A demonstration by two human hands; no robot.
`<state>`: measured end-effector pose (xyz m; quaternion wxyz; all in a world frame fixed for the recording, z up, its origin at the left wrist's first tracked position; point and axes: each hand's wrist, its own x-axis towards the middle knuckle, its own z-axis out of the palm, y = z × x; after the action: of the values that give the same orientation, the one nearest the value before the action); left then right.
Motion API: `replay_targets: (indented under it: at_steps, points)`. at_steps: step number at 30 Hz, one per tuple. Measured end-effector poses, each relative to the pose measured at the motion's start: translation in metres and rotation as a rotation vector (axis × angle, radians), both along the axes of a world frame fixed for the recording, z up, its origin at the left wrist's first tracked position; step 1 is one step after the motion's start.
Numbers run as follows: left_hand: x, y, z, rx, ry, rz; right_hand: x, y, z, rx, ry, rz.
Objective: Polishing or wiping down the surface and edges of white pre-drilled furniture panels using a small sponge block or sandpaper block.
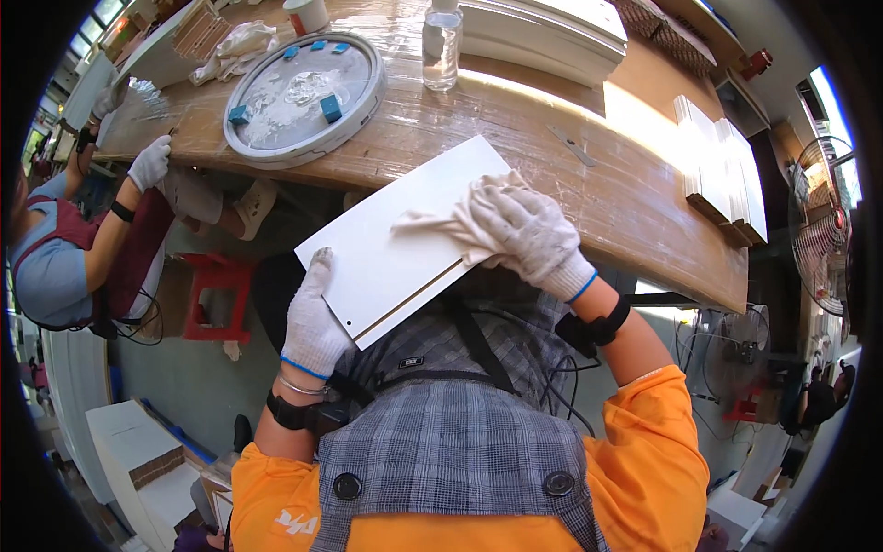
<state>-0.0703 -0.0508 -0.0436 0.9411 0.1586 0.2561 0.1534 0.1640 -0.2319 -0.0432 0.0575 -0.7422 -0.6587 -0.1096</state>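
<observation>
A white rectangular panel [395,216] with a slot along its near edge is tilted between my body and the table's edge. My left hand [317,313], in a white knit glove, grips its near left corner, thumb on top. On the panel's right part, my gloved right hand [529,230] presses a crumpled pale pink cloth [451,224] against the white face. The fingers curl over the cloth, and part of it trails to the left across the panel. A small dark hole shows by the panel's near corner.
On the plastic-covered table [635,216] stand a round grey lid [363,110] with white paste and blue blocks, a clear bottle [442,46], stacked white panels [543,41] and a blade-like tool [572,145]. More panels [722,170] lie right. A co-worker [83,248] works at left near a red stool [216,294].
</observation>
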Motion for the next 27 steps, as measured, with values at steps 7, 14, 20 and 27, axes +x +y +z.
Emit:
replay_targets:
  at_steps: [7, 14, 20, 27]
  points:
    - [0.009, -0.001, 0.031, 0.282, 0.140, 0.023, 0.075, -0.043, 0.048, 0.337, 0.098, -0.603]
    - [-0.006, 0.005, 0.009, 2.448, 0.240, -0.016, -0.082, 0.029, 0.144, 0.489, 0.207, 0.338]
    - [0.002, -0.019, 0.048, 1.705, 0.264, -0.061, 0.011, 0.050, 0.065, 0.570, 0.263, 0.207]
    - [0.009, 0.001, 0.051, 2.383, -0.018, -0.149, 0.102, -0.001, 0.068, 0.955, 0.888, -0.417]
